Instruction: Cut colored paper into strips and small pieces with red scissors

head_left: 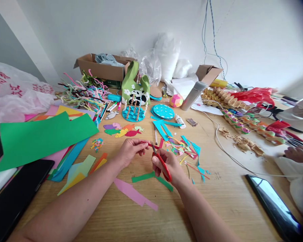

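Over the middle of the wooden table, my left hand (131,151) pinches a thin red paper strip (153,145) that points to the right. My right hand (170,164) is closed on red-handled scissors (164,166), whose blades meet the strip. Below the hands lie green paper strips (142,177) and a pink paper piece (132,192). Just beyond are several coloured paper fish (121,131) and a small heap of tiny paper bits (97,144). To the right of the scissors, colourful paper scraps (180,147) are scattered with blue offcuts (164,129).
Coloured paper sheets (47,137) are stacked at the left. Behind stand a green panda bag (136,89), a cardboard box (101,69) and a grey bottle (194,95). A phone (272,206) and a white cable (229,153) lie at the right, near another person's hand (299,154).
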`<state>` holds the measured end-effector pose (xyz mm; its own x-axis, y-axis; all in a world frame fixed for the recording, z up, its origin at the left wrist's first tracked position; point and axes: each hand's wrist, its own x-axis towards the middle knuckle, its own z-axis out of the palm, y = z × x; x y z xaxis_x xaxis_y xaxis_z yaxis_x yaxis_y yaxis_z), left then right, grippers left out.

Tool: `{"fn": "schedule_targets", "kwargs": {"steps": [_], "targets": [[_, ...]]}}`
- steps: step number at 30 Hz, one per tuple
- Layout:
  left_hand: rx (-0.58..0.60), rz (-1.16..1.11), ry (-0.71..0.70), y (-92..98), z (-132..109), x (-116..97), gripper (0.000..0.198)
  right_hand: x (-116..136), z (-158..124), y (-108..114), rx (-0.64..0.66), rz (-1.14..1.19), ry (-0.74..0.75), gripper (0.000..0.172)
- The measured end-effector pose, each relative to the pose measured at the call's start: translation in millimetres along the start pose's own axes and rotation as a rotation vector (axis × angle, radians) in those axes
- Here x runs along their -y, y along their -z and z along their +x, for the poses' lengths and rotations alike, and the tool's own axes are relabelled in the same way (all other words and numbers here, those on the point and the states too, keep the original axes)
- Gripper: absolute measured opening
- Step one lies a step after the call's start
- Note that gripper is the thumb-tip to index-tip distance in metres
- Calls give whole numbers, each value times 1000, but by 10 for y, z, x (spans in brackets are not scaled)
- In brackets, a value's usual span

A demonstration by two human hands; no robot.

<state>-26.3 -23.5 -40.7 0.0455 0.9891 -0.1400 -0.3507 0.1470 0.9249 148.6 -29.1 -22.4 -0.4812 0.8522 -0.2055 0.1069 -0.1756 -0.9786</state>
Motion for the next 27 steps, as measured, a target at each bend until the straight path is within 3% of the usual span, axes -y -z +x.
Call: {"fn": "schedule_targets", "kwargs": {"steps": [4,9,14,19,23,27], "targets": [[15,-155,16,8,2,-4,26,47,-5,-9,-186,52,89,42],[98,37,-66,-64,-65,-17,24,48,37,15,-316,145,133,36],[244,187,-61,-130,-164,-107,32,15,89,57,-373,172,188,28],[227,208,-87,-144,-157,-87,27,34,79,47,-371,102,203,28],[178,98,7,-147,-126,-39,34,52,46,10,-367,55,237,32],[293,119,109,-145,-122,-22,39,66,15,-26,-396,18,263,37]]}}
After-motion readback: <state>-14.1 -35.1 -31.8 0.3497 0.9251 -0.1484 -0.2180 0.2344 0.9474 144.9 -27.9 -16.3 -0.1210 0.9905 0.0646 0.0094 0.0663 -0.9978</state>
